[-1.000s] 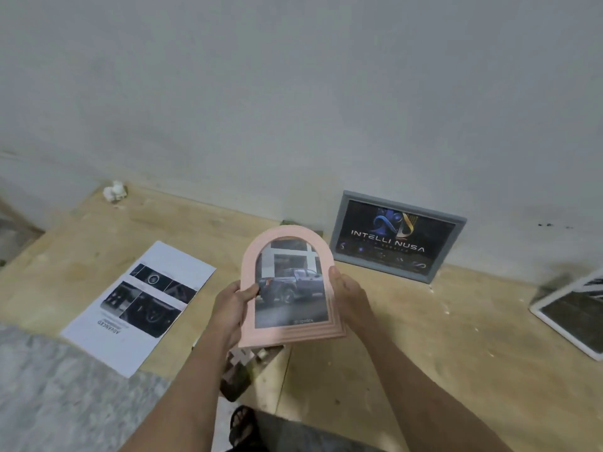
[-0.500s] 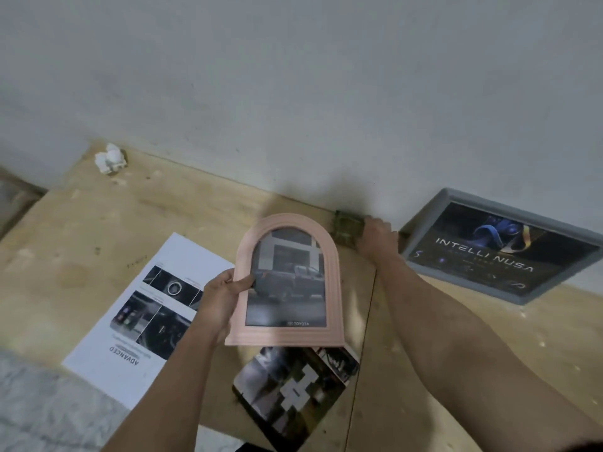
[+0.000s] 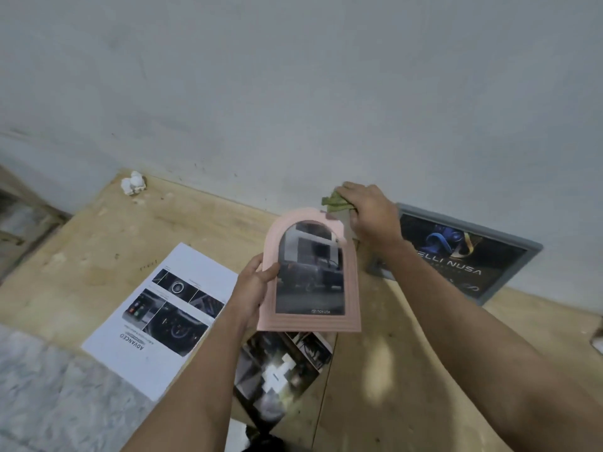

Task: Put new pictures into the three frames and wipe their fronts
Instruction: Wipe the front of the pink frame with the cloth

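Since a moment ago the right hand (image 3: 368,212) has lifted the green cloth (image 3: 336,203) from beside the wall and now grips it, fingers curled round it, just above the top of the pink frame (image 3: 311,275). The left hand (image 3: 253,290) pinches the frame's left edge, thumb on the front. The frame is held above the plywood (image 3: 98,256), upright, arch away from the person, long axis running top to bottom; its truck picture reads "TOYOTA" at the bottom. Against the wall leans the grey frame (image 3: 456,252), reading "NUSA". A sheet (image 3: 163,321) headed "ADVANCED" lies left; a brochure (image 3: 280,373) lies below the frame.
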`<state>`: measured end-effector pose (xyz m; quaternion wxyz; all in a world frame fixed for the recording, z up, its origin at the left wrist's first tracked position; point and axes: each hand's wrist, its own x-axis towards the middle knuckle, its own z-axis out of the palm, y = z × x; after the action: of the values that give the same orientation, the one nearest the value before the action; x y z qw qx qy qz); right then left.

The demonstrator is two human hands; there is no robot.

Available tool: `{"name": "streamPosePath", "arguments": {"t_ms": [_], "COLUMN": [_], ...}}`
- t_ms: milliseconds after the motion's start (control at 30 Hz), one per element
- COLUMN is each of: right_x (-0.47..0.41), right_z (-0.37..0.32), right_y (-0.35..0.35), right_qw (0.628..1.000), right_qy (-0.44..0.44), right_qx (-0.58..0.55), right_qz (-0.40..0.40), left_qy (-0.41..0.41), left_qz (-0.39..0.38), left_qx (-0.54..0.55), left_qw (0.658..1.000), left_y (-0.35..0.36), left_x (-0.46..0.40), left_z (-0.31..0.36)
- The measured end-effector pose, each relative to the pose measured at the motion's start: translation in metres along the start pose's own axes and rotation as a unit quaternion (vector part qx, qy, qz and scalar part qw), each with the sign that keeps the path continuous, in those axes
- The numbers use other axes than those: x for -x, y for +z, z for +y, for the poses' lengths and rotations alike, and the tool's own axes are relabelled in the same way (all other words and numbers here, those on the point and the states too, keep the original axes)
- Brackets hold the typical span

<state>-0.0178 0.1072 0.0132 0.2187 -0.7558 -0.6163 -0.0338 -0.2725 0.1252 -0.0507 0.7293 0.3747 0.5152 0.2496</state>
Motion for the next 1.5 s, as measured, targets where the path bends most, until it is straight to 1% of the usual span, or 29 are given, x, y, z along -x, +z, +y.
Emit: {"name": "streamPosePath", "arguments": {"t_ms": [67,100,133,167,267,367,433,500,567,600,633,700,733,767,800,867,933,1000,1100,1200,1233,1300,1333,1367,1400,1433,1467,1500], "right_x": [0.013,0.021,0.033,0.049,0.1,0.155,0.192,0.214,0.219,0.215,0.21,0.193,0.183,0.173,0.166,0.157,0.162,0.181,0.222,0.246,0.246,0.238,0.228,0.214,0.197,0.182,0.171,0.165], "right_z": [-0.005,-0.005,-0.002,0.005,0.022,0.024,0.023,0.028,0.035,0.038,0.041,0.045,0.046,0.046,0.045,0.042,0.032,0.016,0.0,-0.003,-0.006,-0.012,-0.009,-0.004,0.005,0.014,0.021,0.022], "right_y": [-0.019,-0.02,-0.024,-0.032,-0.059,-0.082,-0.091,-0.108,-0.143,-0.161,-0.182,-0.219,-0.234,-0.243,-0.247,-0.239,-0.222,-0.202,-0.175,-0.181,-0.191,-0.219,-0.233,-0.246,-0.256,-0.261,-0.264,-0.264], "right_qw": [0.99,0.981,0.976,0.975,0.981,0.981,0.979,0.973,0.949,0.939,0.938,0.944,0.949,0.956,0.965,0.985,0.993,0.99,0.977,0.968,0.966,0.961,0.961,0.964,0.972,0.976,0.979,0.983], "right_qy": [-0.112,-0.141,-0.15,-0.144,-0.115,-0.087,-0.059,0.003,0.088,0.127,0.16,0.202,0.195,0.171,0.139,0.078,0.023,-0.028,-0.102,-0.109,-0.1,-0.046,-0.017,0.005,0.01,0.01,0.017,0.014], "right_qx": [0.085,0.121,0.144,0.153,0.128,0.102,0.065,-0.024,-0.148,-0.201,-0.238,-0.259,-0.241,-0.217,-0.19,-0.128,-0.103,-0.136,-0.166,-0.169,-0.179,-0.252,-0.273,-0.263,-0.209,-0.157,-0.12,-0.103], "right_qz": [-0.029,-0.055,-0.068,-0.075,-0.087,-0.138,-0.182,-0.23,-0.265,-0.247,-0.197,-0.03,0.051,0.098,0.114,0.084,0.052,0.015,-0.082,-0.152,-0.159,-0.108,-0.047,0.039,0.11,0.154,0.165,0.151], "left_qy": [0.025,0.038,0.047,0.053,0.063,0.063,0.067,0.074,0.077,0.077,0.079,0.087,0.095,0.101,0.111,0.135,0.156,0.166,0.164,0.167,0.166,0.163,0.164,0.164,0.163,0.165,0.17,0.173], "left_qz": [-0.02,-0.022,-0.016,-0.006,0.027,0.03,0.029,0.024,0.014,0.006,-0.01,-0.041,-0.057,-0.076,-0.092,-0.115,-0.115,-0.101,-0.077,-0.051,-0.056,-0.074,-0.082,-0.09,-0.103,-0.123,-0.141,-0.16], "left_qx": [-0.003,-0.002,0.006,0.027,0.099,0.12,0.116,0.1,0.091,0.092,0.093,0.086,0.081,0.075,0.067,0.054,0.068,0.087,0.09,0.063,0.06,0.057,0.053,0.048,0.046,0.045,0.044,0.048], "left_qw": [0.999,0.999,0.999,0.998,0.993,0.99,0.991,0.992,0.993,0.993,0.992,0.992,0.991,0.989,0.987,0.983,0.979,0.977,0.979,0.983,0.983,0.982,0.982,0.981,0.98,0.977,0.974,0.971], "left_y": [0.03,0.04,0.048,0.057,0.073,0.091,0.105,0.115,0.124,0.127,0.133,0.146,0.155,0.163,0.172,0.188,0.197,0.194,0.176,0.164,0.164,0.167,0.171,0.177,0.183,0.191,0.199,0.207], "left_x": [0.022,0.028,0.036,0.046,0.066,0.086,0.1,0.112,0.122,0.126,0.131,0.139,0.145,0.15,0.156,0.165,0.172,0.173,0.17,0.171,0.172,0.174,0.178,0.181,0.185,0.189,0.193,0.197], "left_z": [0.003,0.004,0.004,0.003,-0.004,-0.014,-0.021,-0.028,-0.034,-0.034,-0.034,-0.029,-0.025,-0.022,-0.018,-0.011,-0.002,0.006,0.005,-0.006,-0.008,-0.008,-0.005,-0.002,0.001,0.004,0.007,0.01]}}
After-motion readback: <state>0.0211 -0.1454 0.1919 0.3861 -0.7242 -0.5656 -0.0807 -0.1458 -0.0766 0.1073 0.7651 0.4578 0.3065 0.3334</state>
